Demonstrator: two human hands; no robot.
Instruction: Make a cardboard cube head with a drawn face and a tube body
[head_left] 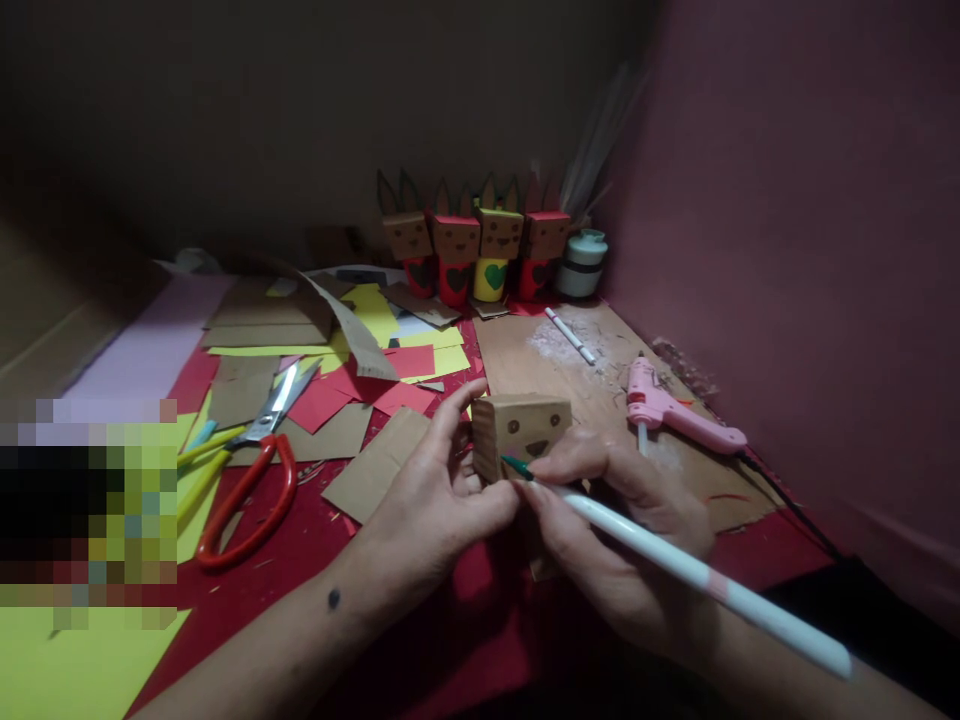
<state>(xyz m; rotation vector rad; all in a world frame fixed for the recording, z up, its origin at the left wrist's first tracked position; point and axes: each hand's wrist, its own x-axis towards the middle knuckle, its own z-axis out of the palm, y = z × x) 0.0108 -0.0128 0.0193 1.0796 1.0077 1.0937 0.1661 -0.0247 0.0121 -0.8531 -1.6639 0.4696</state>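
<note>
Box, brown cardboard, one: held above the red tabletop, near the middle of the view; front drawn with two round eyes and a dark shape below.

Left hand, one: fingers curled around the box's left side, thumb along its lower front edge, keeping hold of it.

Right hand, one: fingers closed in a pinch on a white marker, green tip at the lower left of the drawn face; contact cannot be told.

Scissors, red-handled, one pair: left of the left hand, blades parted, among red paper and yellow paper.

Glue gun, pink, one: on a brown board, right of the box.

Pen, white, one: same board, farther back.

Figures, box-headed, four: in a row at the rear, beside a pale canister.
</note>
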